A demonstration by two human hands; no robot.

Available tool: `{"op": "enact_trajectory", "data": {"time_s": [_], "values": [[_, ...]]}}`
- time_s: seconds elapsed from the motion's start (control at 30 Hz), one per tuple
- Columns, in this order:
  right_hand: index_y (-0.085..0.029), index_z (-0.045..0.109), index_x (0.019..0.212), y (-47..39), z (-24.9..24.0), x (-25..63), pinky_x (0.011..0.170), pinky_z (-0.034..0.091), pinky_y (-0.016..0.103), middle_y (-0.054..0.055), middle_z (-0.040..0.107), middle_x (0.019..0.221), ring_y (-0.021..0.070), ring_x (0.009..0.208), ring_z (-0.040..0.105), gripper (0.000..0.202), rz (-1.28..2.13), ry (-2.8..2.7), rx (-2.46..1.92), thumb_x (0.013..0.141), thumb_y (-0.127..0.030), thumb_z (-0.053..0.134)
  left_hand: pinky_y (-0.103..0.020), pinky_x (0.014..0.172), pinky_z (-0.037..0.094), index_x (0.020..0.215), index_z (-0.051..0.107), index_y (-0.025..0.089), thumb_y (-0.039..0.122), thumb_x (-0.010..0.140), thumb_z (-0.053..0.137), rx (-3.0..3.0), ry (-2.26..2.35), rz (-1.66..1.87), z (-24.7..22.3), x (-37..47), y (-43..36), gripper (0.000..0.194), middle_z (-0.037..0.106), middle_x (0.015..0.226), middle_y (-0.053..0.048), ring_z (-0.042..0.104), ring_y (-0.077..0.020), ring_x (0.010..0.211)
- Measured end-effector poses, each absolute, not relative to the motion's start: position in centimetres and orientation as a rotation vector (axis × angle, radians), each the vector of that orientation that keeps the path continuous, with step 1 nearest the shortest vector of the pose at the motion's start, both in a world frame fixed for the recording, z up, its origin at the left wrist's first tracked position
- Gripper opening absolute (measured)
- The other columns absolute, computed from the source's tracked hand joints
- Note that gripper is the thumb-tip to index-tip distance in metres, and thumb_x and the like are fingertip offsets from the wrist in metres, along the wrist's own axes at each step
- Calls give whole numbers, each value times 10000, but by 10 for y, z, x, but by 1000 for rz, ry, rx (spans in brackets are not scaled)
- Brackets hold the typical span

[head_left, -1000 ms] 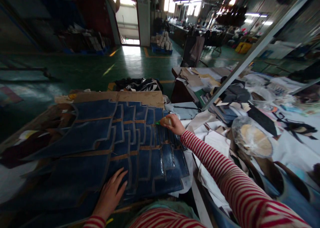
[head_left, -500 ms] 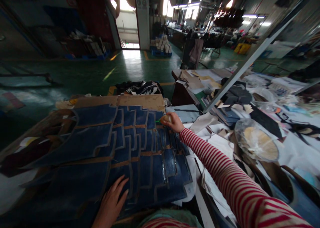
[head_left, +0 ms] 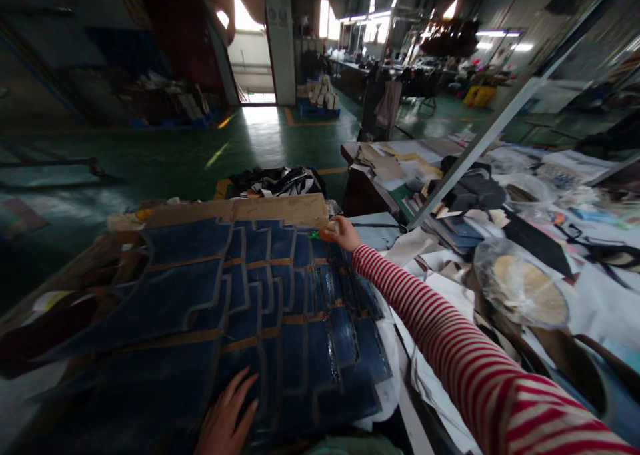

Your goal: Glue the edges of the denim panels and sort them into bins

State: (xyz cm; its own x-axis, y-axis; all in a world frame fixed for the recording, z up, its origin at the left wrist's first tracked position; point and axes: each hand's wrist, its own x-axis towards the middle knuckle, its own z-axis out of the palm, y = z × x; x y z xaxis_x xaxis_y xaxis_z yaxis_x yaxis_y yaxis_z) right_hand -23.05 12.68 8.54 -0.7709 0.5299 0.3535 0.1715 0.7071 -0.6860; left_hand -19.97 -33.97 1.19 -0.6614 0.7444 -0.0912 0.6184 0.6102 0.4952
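Observation:
Dark blue panels (head_left: 170, 295) with grey edges and brown strips lie overlapped in rows before me. Over their far right edge my right hand (head_left: 344, 234) is closed on a small yellowish bottle (head_left: 330, 228) with a green tip pointing left. Wet, shiny lines run along the panel edges just nearer than that hand. At the bottom, my left hand (head_left: 231, 412) rests on the panels with its fingers spread, holding nothing.
Cardboard (head_left: 280, 208) lies beyond the panels. To the right, a cluttered table bears papers, a plastic-wrapped roll (head_left: 525, 282) and dark pieces. A slanted metal pole (head_left: 470, 155) rises there. Dark scraps (head_left: 280, 180) are piled behind the cardboard.
My right hand has moved slightly farther and to the left with the bottle. My left hand still lies on the panels. The view has shifted a little.

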Motion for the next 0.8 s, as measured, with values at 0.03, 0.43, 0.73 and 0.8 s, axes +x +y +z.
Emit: {"op": "enact_trajectory", "data": {"time_s": [0.03, 0.43, 0.73, 0.8], "values": [[-166, 497, 1059, 129, 84, -234, 840, 413, 369, 82, 528, 980, 205, 913, 505, 449, 882, -2372, -562, 685, -383, 619, -381, 931, 444, 1156, 540, 289, 416, 830, 380, 1109, 2547, 621, 12, -200, -340, 385, 515, 1267, -34, 504, -191, 1136], [-156, 516, 1045, 136, 96, -252, 809, 429, 367, 79, 550, 952, 199, 882, 529, 465, 877, -2410, -753, 670, -410, 624, -386, 948, 430, 1194, 507, 303, 411, 842, 366, 1117, 2536, 620, 2, -201, -345, 394, 485, 1296, -28, 480, -189, 1159], [-175, 526, 1006, 129, 97, -233, 741, 449, 334, 41, 583, 891, 163, 796, 543, 423, 1022, -2433, -730, 677, -426, 618, -377, 947, 434, 1193, 500, 323, 409, 841, 377, 1134, 2545, 608, -2, -203, -345, 383, 480, 1301, -9, 483, -184, 1158], [-163, 523, 1021, 130, 96, -240, 767, 442, 341, 57, 577, 918, 172, 824, 538, 436, 967, -2419, -730, 684, -426, 611, -367, 937, 443, 1181, 514, 316, 411, 837, 382, 1135, 2540, 608, 3, -203, -343, 380, 497, 1285, -14, 495, -184, 1145]]}}
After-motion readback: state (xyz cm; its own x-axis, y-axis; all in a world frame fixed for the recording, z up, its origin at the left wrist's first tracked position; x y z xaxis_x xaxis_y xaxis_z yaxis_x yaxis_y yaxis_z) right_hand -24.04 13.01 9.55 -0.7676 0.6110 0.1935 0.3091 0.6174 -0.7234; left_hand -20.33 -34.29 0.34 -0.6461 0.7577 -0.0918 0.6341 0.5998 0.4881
